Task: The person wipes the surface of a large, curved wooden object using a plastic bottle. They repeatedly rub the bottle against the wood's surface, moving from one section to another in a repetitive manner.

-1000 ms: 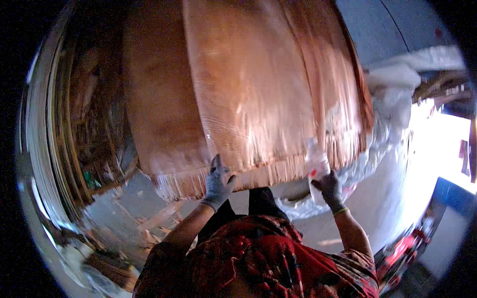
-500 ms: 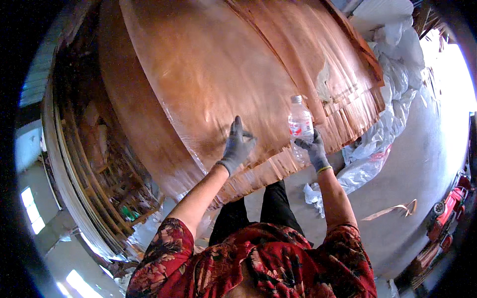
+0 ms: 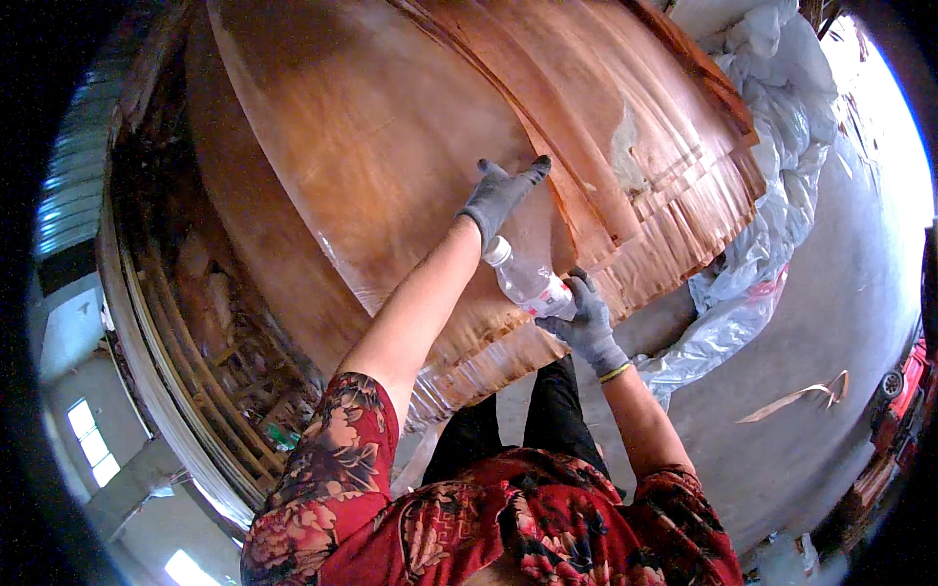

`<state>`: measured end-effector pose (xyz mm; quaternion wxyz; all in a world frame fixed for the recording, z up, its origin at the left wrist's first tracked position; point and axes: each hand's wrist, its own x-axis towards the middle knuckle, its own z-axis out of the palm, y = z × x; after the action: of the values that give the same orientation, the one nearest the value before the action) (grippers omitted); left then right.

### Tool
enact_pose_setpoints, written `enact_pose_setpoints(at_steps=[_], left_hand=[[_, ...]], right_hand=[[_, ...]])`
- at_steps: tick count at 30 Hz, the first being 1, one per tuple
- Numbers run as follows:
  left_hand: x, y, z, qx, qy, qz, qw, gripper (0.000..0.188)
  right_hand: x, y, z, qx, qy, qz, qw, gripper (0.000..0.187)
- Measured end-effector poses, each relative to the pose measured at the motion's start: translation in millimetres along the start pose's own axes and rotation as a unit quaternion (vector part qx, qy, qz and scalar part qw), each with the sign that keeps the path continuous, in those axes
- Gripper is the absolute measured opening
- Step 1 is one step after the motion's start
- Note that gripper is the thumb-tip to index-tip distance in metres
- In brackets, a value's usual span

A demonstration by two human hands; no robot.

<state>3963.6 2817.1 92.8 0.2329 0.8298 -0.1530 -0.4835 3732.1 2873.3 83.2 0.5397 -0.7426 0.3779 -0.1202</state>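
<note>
Both my hands wear grey work gloves. My right hand is closed round the lower part of a clear plastic bottle with a red-and-white label and a white cap. The bottle tilts, its cap pointing up and to the left. My left hand is just beyond the cap, thumb and fingers apart, holding nothing. It lies over the stack of thin brown wood veneer sheets, beside the dark folded edge of one sheet; whether it touches the wood I cannot tell.
Crumpled clear plastic sheeting lies along the stack's right side. A loose wood strip is on the grey floor. At the far right stands a red wheeled thing. Curved boards and debris border the left.
My left hand has moved right and farther away, toward the sheet's edge. My right hand has come left and nearer, and the bottle has gone from nearly upright to tilted left.
</note>
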Motion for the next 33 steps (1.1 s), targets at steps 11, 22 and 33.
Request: enact_pose_setpoints(at_steps=[11,22,33], left_hand=[[-15,8,6,0.066,-0.094,0.04,0.993,0.045],[-131,-100,-98,-0.1,0.191,0.114,0.97,0.027],[-319,-330,-292,-0.232,0.415,0.027,0.879,0.01]], right_hand=[[15,-14,-1,0.03,-0.144,-0.049,0.988,0.053],[-35,-49,-15,0.007,-0.169,-0.151,0.974,0.057],[-35,-95,30,0.372,-0.196,0.208,0.883,0.058]])
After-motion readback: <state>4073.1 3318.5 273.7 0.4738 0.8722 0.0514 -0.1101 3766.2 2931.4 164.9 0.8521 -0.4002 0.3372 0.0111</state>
